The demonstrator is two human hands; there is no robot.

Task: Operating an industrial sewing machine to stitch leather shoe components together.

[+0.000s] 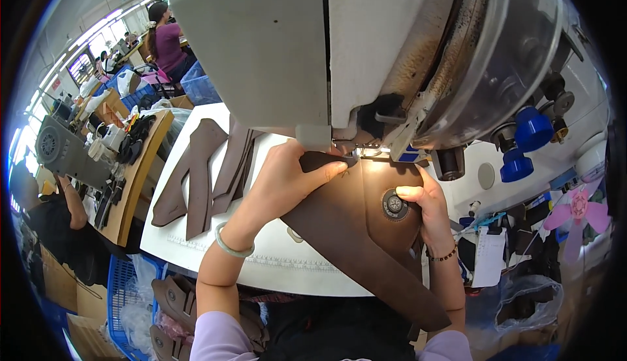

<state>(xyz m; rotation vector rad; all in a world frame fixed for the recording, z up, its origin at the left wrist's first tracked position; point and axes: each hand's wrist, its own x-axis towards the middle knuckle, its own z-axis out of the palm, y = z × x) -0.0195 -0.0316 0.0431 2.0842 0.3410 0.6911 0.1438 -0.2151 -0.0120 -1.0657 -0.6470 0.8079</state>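
A brown leather piece (pixel 339 214) lies on the white sewing table (pixel 261 256), its far edge under the lit presser foot (pixel 369 150) of a sewing machine (pixel 255 41). A long flap of it hangs over the table's near edge toward my lap. My left hand (pixel 281 178) pinches a dark flap at its far left, thumb on top and close to the foot. My right hand (pixel 431 207) grips the right side, its thumb beside a round dark badge (pixel 395 204) on the leather. The fingers under the leather are hidden.
Several brown cut pieces (pixel 208 171) lie on the table's left. Below them stands a blue basket (pixel 121 289) with more brown pieces nearby. Blue knobs (pixel 532 129) and a pink fan (pixel 577 207) are at the right. A co-worker (pixel 55 230) sits far left.
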